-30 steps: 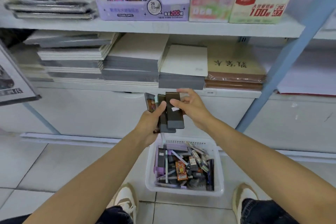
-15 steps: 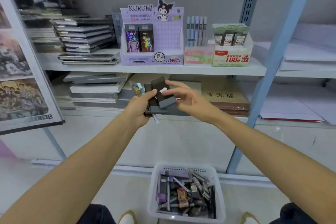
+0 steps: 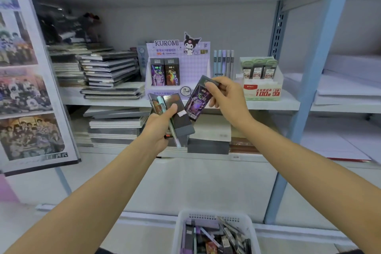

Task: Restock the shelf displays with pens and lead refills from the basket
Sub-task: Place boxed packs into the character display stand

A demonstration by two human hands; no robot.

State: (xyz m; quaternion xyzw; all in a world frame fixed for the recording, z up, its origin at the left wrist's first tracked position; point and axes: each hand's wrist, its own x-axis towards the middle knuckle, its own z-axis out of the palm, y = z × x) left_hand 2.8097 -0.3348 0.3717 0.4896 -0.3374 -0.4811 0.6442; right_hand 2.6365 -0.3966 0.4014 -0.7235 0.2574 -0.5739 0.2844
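Both hands hold things: the left hand [image 3: 159,130] grips a bunch of dark boxes [image 3: 181,117] and a pen [image 3: 172,130], and the right hand [image 3: 226,97] pinches one purple box [image 3: 196,101]. The shelf [image 3: 268,103] carries the purple display [image 3: 193,68], with open room beside its two boxes [image 3: 165,72]. It is best to lift the purple box over the low front edge and stand it straight.

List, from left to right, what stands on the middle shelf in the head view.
In order: stack of notebooks → Kuromi display box → upright pens → green lead-refill box.
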